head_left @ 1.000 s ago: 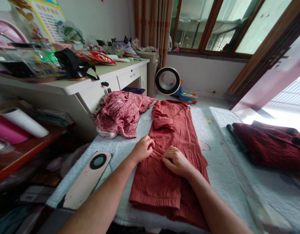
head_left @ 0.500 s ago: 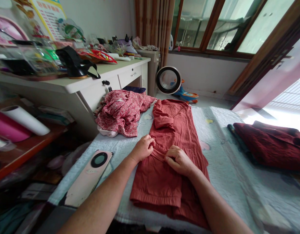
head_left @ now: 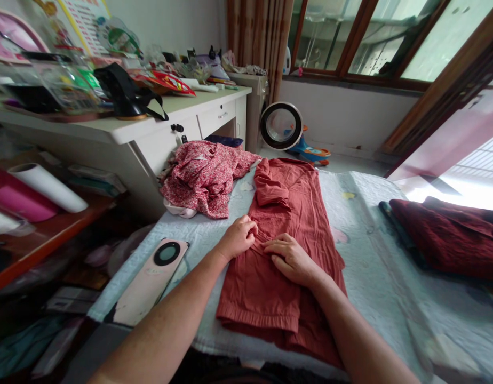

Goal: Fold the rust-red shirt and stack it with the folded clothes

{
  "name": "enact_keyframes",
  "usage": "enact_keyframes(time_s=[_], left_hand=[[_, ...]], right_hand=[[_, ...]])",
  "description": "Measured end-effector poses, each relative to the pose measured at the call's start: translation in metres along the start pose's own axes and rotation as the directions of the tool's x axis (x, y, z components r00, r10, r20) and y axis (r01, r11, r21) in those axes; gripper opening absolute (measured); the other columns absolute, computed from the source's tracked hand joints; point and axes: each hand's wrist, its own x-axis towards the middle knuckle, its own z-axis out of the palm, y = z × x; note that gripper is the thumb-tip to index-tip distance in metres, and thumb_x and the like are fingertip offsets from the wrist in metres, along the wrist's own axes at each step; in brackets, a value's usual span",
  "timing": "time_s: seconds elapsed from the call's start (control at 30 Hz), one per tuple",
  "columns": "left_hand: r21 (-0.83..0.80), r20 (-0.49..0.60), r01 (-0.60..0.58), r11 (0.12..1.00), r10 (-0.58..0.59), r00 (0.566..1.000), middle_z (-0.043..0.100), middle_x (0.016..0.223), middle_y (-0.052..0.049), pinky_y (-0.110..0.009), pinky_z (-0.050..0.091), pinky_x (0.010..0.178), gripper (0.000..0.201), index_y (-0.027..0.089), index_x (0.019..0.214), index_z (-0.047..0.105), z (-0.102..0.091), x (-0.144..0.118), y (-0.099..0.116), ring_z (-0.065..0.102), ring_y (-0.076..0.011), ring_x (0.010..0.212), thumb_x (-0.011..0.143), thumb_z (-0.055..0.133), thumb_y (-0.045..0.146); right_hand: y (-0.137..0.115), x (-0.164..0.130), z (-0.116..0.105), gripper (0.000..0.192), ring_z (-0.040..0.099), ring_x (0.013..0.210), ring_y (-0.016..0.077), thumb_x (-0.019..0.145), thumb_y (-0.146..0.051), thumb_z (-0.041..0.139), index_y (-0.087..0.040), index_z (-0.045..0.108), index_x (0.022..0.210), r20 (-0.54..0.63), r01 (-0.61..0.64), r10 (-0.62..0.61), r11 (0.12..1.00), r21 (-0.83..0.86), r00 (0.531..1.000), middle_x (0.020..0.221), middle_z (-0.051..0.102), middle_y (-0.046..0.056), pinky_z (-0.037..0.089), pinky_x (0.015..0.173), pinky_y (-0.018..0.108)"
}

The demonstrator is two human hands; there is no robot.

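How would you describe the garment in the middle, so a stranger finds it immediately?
Find the pale blue cover. Along its middle lies a brick-red garment with a gathered near edge. Its plain colour separates it from the patterned heap at its left, and its lighter shade from the maroon cloth at its right.

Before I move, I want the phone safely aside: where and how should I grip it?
Best pinch the phone by its long edges, just short of the round camera, probably from above: it lies flat, narrow across, and the left forearm crowds its near end.
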Motion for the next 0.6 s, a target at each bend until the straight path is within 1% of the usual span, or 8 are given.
enact_keyframes(time_s=[0.17, 0.27, 0.47, 0.53, 0.6], left_hand=[[0.010, -0.001, -0.008, 1.000, 0.008, 1.000, 0.054, 0.085, -0.003, -0.030, 0.046, 0.081, 0.020, 0.019, 0.077, 0.060, -0.0002, 0.0001, 0.0007, 0.054, -0.0170, 0.083, 0.074, 0.050, 0.003], [0.010, -0.002, -0.006, 1.000, 0.006, 1.000, 0.054, 0.085, -0.003, -0.030, 0.046, 0.082, 0.020, 0.019, 0.077, 0.060, -0.0005, -0.0001, 0.0017, 0.054, -0.0172, 0.084, 0.073, 0.049, 0.003], [0.021, -0.006, 0.008, 1.000, -0.008, 1.000, 0.054, 0.086, -0.003, -0.031, 0.046, 0.083, 0.022, 0.020, 0.080, 0.060, -0.0011, -0.0003, 0.0041, 0.053, -0.0177, 0.085, 0.072, 0.049, 0.002], [0.051, 0.000, 0.008, 0.999, -0.008, 1.000, 0.054, 0.087, -0.003, -0.031, 0.045, 0.083, 0.022, 0.020, 0.081, 0.060, -0.0012, -0.0006, 0.0061, 0.053, -0.0183, 0.086, 0.073, 0.049, 0.002], [0.102, 0.007, 0.008, 0.995, -0.009, 1.000, 0.055, 0.088, -0.004, -0.033, 0.045, 0.084, 0.022, 0.020, 0.083, 0.061, -0.0013, -0.0013, 0.0094, 0.053, -0.0196, 0.087, 0.074, 0.050, 0.002]], right_hand=[[-0.0009, 0.0000, -0.0022, 0.023, 0.061, 0.095, 0.0193, 0.083, -0.011, 0.050, -0.021, 0.070, 0.088, -0.027, 0.004, -0.005, 1.000, -0.025, 1.000, 0.099, 0.074, 0.004, 0.045, 0.089, 0.036], [0.0000, -0.0005, -0.0039, 0.022, 0.061, 0.087, 0.0192, 0.083, -0.011, 0.049, -0.021, 0.069, 0.080, -0.023, 0.001, -0.002, 0.999, -0.052, 1.000, 0.088, 0.074, 0.003, 0.045, 0.085, 0.035], [0.0001, -0.0027, -0.0087, 0.023, 0.059, 0.076, 0.0181, 0.084, -0.012, 0.048, -0.020, 0.067, 0.074, -0.039, -0.034, 0.033, 0.999, -0.038, 0.999, 0.073, 0.069, 0.003, 0.045, 0.079, 0.033], [-0.0007, -0.0037, -0.0094, 0.024, 0.058, 0.073, 0.0177, 0.086, -0.013, 0.048, -0.019, 0.066, 0.072, -0.051, -0.060, 0.059, 0.998, -0.027, 0.997, 0.070, 0.067, 0.004, 0.046, 0.076, 0.033], [-0.0011, -0.0048, -0.0088, 0.024, 0.059, 0.073, 0.0176, 0.086, -0.014, 0.047, -0.018, 0.066, 0.073, -0.067, -0.076, 0.075, 0.997, -0.015, 0.995, 0.072, 0.066, 0.005, 0.046, 0.077, 0.033]])
